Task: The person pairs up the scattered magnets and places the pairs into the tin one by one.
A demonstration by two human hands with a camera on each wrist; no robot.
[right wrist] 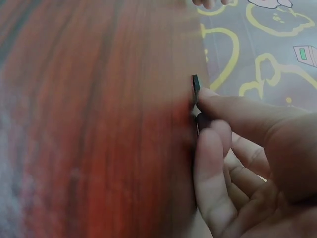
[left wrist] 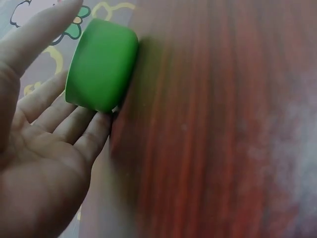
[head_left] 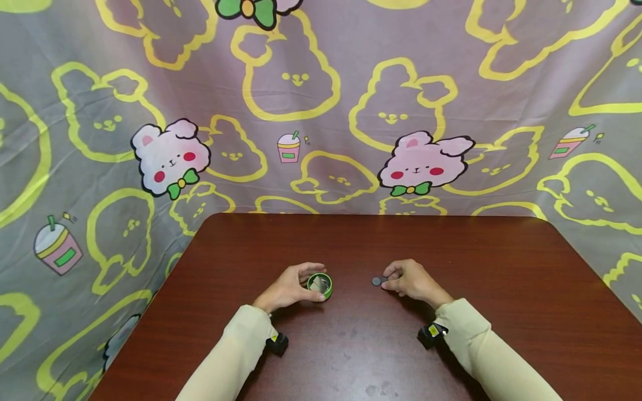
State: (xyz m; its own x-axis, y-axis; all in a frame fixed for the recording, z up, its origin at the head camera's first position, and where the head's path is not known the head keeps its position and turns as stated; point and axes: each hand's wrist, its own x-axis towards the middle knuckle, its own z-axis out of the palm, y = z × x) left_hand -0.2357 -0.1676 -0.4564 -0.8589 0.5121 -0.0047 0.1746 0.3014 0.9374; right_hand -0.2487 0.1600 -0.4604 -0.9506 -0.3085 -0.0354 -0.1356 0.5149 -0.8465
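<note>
A small round green container (head_left: 326, 297) stands on the table, its top uncovered and pale and shiny pieces showing inside. My left hand (head_left: 291, 287) curves around it, thumb at the near rim and fingers along the far side. In the left wrist view its smooth green wall (left wrist: 101, 67) sits in front of the fingers. To the right, my right hand (head_left: 413, 281) pinches a small dark disc at its fingertips, low over the tabletop. Another dark grey disc (head_left: 376, 282) lies just left of those fingertips. Seen edge-on in the right wrist view, a thin dark disc (right wrist: 195, 84) is by the fingers.
The brown wooden table (head_left: 351, 239) spreads under both hands, with smudges near its front. A patterned cloth (head_left: 321, 67) hangs behind and at both sides of it. Black wrist cameras (head_left: 277, 343) sit on both cuffs.
</note>
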